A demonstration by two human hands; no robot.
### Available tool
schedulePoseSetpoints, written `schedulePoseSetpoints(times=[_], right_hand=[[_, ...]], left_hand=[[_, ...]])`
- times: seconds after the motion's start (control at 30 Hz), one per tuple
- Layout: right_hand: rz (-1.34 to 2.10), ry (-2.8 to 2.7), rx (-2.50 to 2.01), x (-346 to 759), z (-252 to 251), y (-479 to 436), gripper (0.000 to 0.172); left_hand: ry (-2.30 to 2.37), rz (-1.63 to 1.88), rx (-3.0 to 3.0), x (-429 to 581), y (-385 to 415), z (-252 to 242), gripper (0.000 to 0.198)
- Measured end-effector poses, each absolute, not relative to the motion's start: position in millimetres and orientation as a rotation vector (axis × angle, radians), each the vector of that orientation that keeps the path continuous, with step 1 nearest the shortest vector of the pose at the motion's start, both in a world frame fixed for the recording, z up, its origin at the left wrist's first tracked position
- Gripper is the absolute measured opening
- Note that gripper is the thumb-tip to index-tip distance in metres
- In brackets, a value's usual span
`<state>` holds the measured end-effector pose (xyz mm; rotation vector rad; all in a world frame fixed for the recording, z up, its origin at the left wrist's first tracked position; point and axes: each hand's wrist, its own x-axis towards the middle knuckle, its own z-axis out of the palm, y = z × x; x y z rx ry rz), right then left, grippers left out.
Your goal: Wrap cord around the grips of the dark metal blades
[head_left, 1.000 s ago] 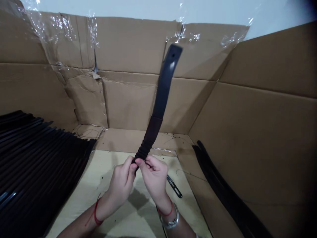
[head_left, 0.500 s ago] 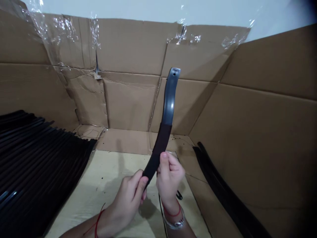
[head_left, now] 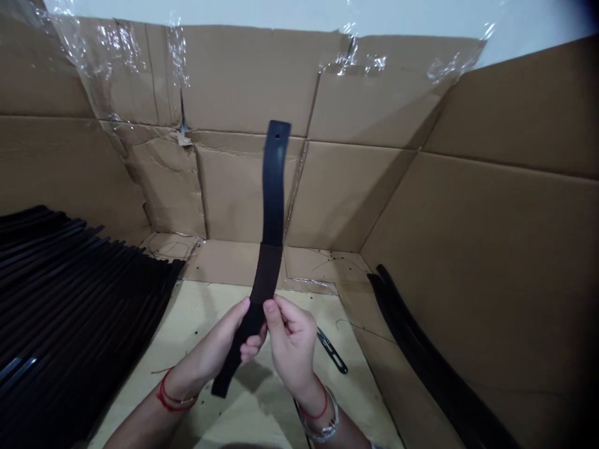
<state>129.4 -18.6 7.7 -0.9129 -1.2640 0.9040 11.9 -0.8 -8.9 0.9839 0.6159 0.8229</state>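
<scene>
Between my hands stands a long, gently curved black strip point(head_left: 272, 193) with a small hole near its top end and a dark brown sleeve around its middle. My left hand point(head_left: 227, 340) is closed around the strip below the brown part, its thumb on the edge and its fingertips curling out behind. On the opposite edge, my right hand point(head_left: 292, 337) pinches the strip with thumb and fingers just at the lower border of the brown part. The strip's lower end sticks out below my left hand. Behind my right wrist lies a slotted black tool point(head_left: 332, 350).
Many similar black strips point(head_left: 84, 312) lie stacked side by side on the left. A pair of long black strips point(head_left: 421, 362) rests along the right side. Taped cardboard walls point(head_left: 248, 81) enclose the pale board point(head_left: 196, 305), which is dotted with dark specks.
The strip has moved left and turned more upright, showing its flat face. My left hand has shifted up along it, baring its lower end. My right hand moved left with it, uncovering the slotted tool.
</scene>
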Motion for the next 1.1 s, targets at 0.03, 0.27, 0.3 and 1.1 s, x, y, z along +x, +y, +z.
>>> schedulePoseSetpoints(times=[0.03, 0.27, 0.3, 1.1], right_hand=[[0.848, -1.299, -0.917, 130, 9, -19, 0.043], [0.739, -1.305, -0.929, 132, 10, -19, 0.039], [0.725, -1.3, -0.928, 132, 10, -18, 0.037], [1.328, -1.449, -0.613, 152, 4, 0, 0.052]], left_hand=[[0.618, 0.806, 0.949, 12, 0, -10, 0.053], [0.544, 0.752, 0.919, 15, 1, -15, 0.055], [0.538, 0.758, 0.912, 16, 1, -15, 0.055], [0.321, 0.324, 0.977, 3, 7, -20, 0.079]])
